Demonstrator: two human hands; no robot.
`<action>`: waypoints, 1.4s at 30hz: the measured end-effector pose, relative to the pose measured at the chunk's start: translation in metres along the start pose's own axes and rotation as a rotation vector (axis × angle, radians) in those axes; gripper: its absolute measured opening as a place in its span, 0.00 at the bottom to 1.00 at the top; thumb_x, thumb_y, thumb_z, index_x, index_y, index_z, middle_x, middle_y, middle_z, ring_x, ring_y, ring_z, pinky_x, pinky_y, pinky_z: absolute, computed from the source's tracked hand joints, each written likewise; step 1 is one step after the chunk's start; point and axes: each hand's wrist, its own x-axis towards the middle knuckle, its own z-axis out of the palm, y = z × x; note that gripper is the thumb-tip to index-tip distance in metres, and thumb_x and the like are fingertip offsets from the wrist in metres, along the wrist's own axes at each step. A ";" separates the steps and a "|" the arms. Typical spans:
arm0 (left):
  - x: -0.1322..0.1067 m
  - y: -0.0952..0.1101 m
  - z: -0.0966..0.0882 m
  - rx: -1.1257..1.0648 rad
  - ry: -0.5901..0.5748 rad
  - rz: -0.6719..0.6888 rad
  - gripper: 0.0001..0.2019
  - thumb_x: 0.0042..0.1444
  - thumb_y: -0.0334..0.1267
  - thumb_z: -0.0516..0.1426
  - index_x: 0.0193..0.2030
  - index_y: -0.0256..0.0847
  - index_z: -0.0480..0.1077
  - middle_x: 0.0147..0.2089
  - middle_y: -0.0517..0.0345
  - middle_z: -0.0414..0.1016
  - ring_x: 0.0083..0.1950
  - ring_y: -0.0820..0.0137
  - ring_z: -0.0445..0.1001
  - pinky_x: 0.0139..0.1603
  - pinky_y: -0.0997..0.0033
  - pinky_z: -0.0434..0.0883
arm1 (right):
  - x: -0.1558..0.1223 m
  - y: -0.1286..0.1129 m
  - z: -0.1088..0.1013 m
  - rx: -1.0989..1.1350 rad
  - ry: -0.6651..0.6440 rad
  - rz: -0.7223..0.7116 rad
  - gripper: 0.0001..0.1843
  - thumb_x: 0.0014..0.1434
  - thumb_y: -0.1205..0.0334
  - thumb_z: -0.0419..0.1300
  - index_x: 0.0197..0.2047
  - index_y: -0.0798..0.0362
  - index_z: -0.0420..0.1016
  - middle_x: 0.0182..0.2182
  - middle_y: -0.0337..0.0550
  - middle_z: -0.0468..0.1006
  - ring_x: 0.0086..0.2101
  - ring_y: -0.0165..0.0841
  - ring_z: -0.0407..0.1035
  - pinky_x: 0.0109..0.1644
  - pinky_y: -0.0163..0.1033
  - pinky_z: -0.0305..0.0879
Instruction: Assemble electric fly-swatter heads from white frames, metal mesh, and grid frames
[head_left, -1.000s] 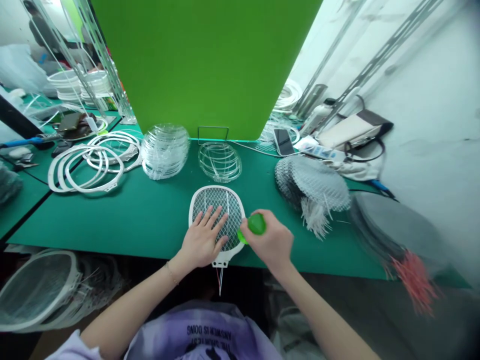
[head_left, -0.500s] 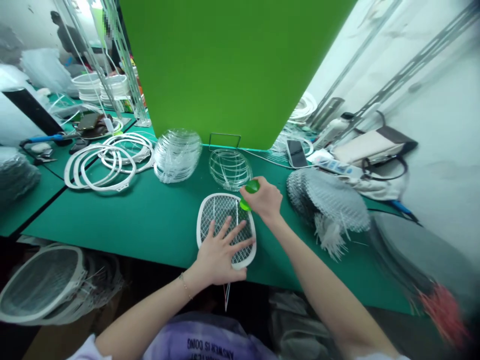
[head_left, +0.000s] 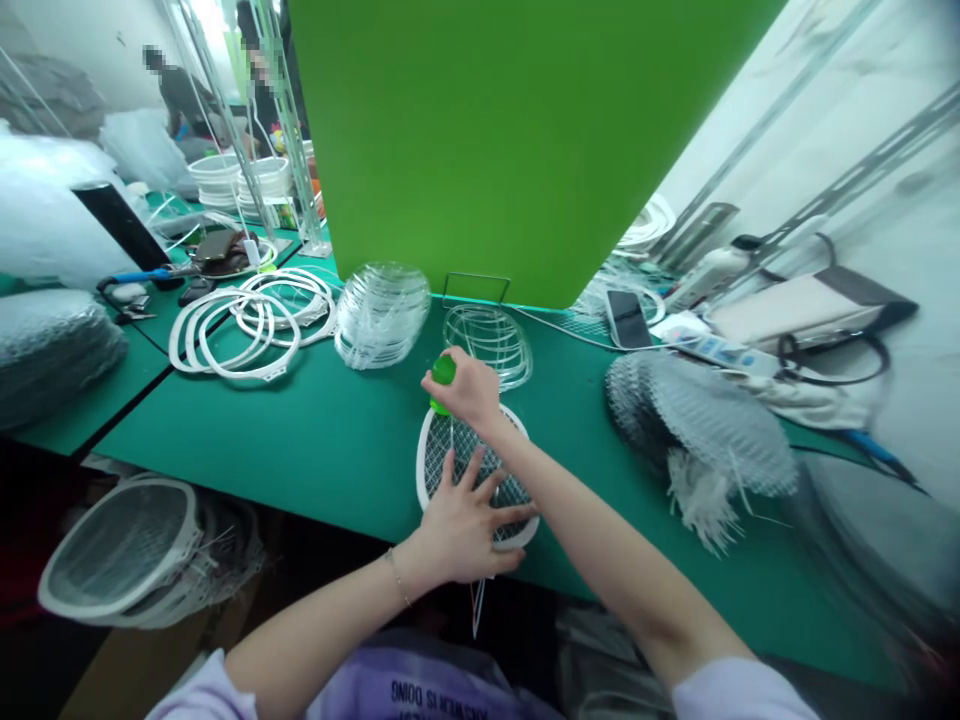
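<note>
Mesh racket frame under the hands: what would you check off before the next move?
1. The left hand lies flat on the mesh racket frame, pinning it: ok.
2. The right hand has the green tool in a closed grip: ok.
3. Tool tip seated on the frame's far rim: cannot tell, the hand hides it.
4. Frame lying flat on the green table: ok.
5. The thin wires hang free off the table edge: ok.

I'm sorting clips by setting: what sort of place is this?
Likely a small assembly workshop for bug swatters: loose white frames, a pile of wire mesh and a green work table.
</note>
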 end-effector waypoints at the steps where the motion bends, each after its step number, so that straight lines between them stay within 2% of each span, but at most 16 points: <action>1: 0.000 0.000 0.000 0.009 0.003 0.009 0.27 0.62 0.57 0.55 0.68 0.64 0.62 0.74 0.54 0.54 0.76 0.40 0.41 0.67 0.24 0.42 | -0.003 -0.004 0.000 -0.008 -0.021 -0.007 0.21 0.55 0.49 0.60 0.48 0.51 0.75 0.38 0.47 0.82 0.38 0.43 0.76 0.39 0.40 0.64; 4: 0.001 0.001 0.003 0.028 0.014 0.018 0.26 0.61 0.57 0.55 0.66 0.61 0.65 0.73 0.52 0.56 0.74 0.38 0.47 0.65 0.22 0.43 | -0.014 -0.018 0.000 0.039 -0.015 -0.076 0.20 0.55 0.49 0.60 0.47 0.51 0.75 0.37 0.46 0.82 0.37 0.42 0.76 0.38 0.39 0.63; 7: 0.001 0.000 0.002 0.035 0.003 0.006 0.26 0.62 0.57 0.54 0.65 0.54 0.68 0.72 0.50 0.59 0.72 0.42 0.53 0.68 0.28 0.45 | -0.033 -0.033 0.000 0.116 -0.035 -0.169 0.19 0.55 0.49 0.59 0.46 0.50 0.75 0.37 0.45 0.82 0.34 0.39 0.75 0.36 0.38 0.62; 11: 0.000 0.002 -0.003 0.034 -0.046 0.029 0.32 0.64 0.56 0.52 0.72 0.46 0.57 0.74 0.52 0.56 0.75 0.49 0.50 0.72 0.43 0.48 | -0.060 -0.043 -0.004 0.154 -0.054 -0.199 0.18 0.55 0.50 0.59 0.45 0.51 0.75 0.35 0.44 0.82 0.32 0.38 0.75 0.33 0.37 0.60; 16: -0.004 0.000 -0.003 0.041 -0.072 0.153 0.26 0.72 0.47 0.41 0.74 0.51 0.50 0.77 0.69 0.45 0.77 0.59 0.44 0.76 0.54 0.42 | -0.090 -0.044 -0.015 0.199 -0.057 -0.290 0.16 0.56 0.53 0.58 0.44 0.51 0.75 0.33 0.42 0.81 0.29 0.36 0.74 0.32 0.36 0.60; 22: -0.003 0.001 0.001 0.083 -0.056 0.218 0.25 0.71 0.43 0.45 0.73 0.52 0.54 0.77 0.65 0.47 0.77 0.56 0.43 0.76 0.53 0.43 | -0.103 -0.051 -0.017 0.232 -0.093 -0.307 0.16 0.55 0.54 0.59 0.45 0.52 0.75 0.34 0.42 0.82 0.29 0.36 0.74 0.33 0.38 0.64; 24: -0.010 0.006 -0.005 0.065 -0.044 0.233 0.25 0.71 0.40 0.44 0.73 0.48 0.53 0.77 0.62 0.48 0.77 0.56 0.44 0.76 0.51 0.45 | -0.103 -0.051 -0.033 0.264 -0.080 -0.277 0.14 0.54 0.54 0.60 0.42 0.51 0.75 0.32 0.40 0.81 0.28 0.36 0.74 0.32 0.38 0.65; 27: -0.030 0.002 -0.024 0.006 -0.021 0.231 0.25 0.67 0.35 0.47 0.70 0.44 0.59 0.73 0.58 0.58 0.74 0.60 0.54 0.74 0.56 0.52 | -0.110 -0.045 -0.080 0.381 0.159 -0.133 0.11 0.55 0.52 0.60 0.38 0.49 0.74 0.31 0.39 0.81 0.29 0.35 0.74 0.34 0.38 0.68; 29: -0.036 -0.013 -0.040 -0.018 0.024 0.127 0.25 0.62 0.29 0.49 0.64 0.45 0.67 0.67 0.58 0.68 0.71 0.64 0.61 0.72 0.59 0.57 | -0.123 -0.039 -0.111 0.361 0.354 -0.048 0.09 0.55 0.51 0.61 0.36 0.47 0.73 0.31 0.40 0.80 0.28 0.35 0.74 0.34 0.40 0.70; 31: -0.029 -0.035 -0.052 0.003 0.127 -0.075 0.27 0.60 0.24 0.46 0.61 0.45 0.71 0.64 0.58 0.72 0.71 0.65 0.61 0.71 0.60 0.59 | -0.139 -0.035 -0.124 0.297 0.403 -0.045 0.09 0.54 0.51 0.62 0.35 0.45 0.73 0.30 0.39 0.80 0.27 0.36 0.75 0.33 0.41 0.71; 32: -0.019 -0.047 -0.055 0.034 0.145 -0.145 0.27 0.60 0.24 0.45 0.63 0.44 0.70 0.66 0.57 0.70 0.73 0.63 0.58 0.72 0.57 0.58 | -0.147 -0.035 -0.121 0.280 0.367 -0.071 0.09 0.54 0.51 0.63 0.35 0.45 0.72 0.30 0.39 0.80 0.27 0.36 0.75 0.32 0.41 0.72; 34: 0.008 -0.064 -0.053 0.093 0.113 -0.168 0.26 0.65 0.28 0.44 0.68 0.43 0.63 0.72 0.58 0.61 0.76 0.60 0.49 0.73 0.52 0.53 | -0.161 -0.036 -0.101 0.277 0.253 -0.140 0.07 0.54 0.55 0.62 0.36 0.46 0.72 0.29 0.38 0.80 0.26 0.35 0.76 0.31 0.39 0.72; 36: 0.035 -0.072 -0.044 0.132 0.070 -0.148 0.25 0.70 0.39 0.44 0.72 0.43 0.55 0.77 0.59 0.49 0.77 0.59 0.42 0.74 0.50 0.48 | -0.172 -0.038 -0.073 0.270 0.177 -0.204 0.06 0.55 0.58 0.61 0.37 0.48 0.72 0.29 0.40 0.81 0.25 0.36 0.76 0.28 0.37 0.71; 38: 0.053 -0.073 -0.031 0.140 0.048 -0.142 0.28 0.70 0.49 0.44 0.74 0.44 0.51 0.77 0.58 0.44 0.78 0.58 0.41 0.74 0.49 0.45 | -0.180 -0.037 -0.055 0.248 0.144 -0.238 0.07 0.55 0.60 0.60 0.39 0.49 0.73 0.30 0.42 0.81 0.25 0.37 0.77 0.26 0.38 0.71; 40: 0.059 -0.072 -0.020 0.135 0.044 -0.149 0.32 0.69 0.56 0.44 0.75 0.45 0.49 0.78 0.56 0.43 0.77 0.56 0.42 0.74 0.48 0.45 | -0.184 -0.031 -0.053 0.259 0.140 -0.232 0.07 0.55 0.60 0.60 0.39 0.49 0.72 0.30 0.41 0.81 0.26 0.37 0.77 0.26 0.38 0.71; 42: 0.058 -0.072 -0.016 0.130 0.045 -0.155 0.34 0.69 0.58 0.42 0.75 0.45 0.47 0.78 0.56 0.43 0.77 0.56 0.42 0.74 0.48 0.45 | -0.188 -0.019 -0.064 0.273 0.206 -0.167 0.06 0.55 0.59 0.62 0.38 0.48 0.72 0.30 0.40 0.81 0.26 0.36 0.77 0.28 0.37 0.72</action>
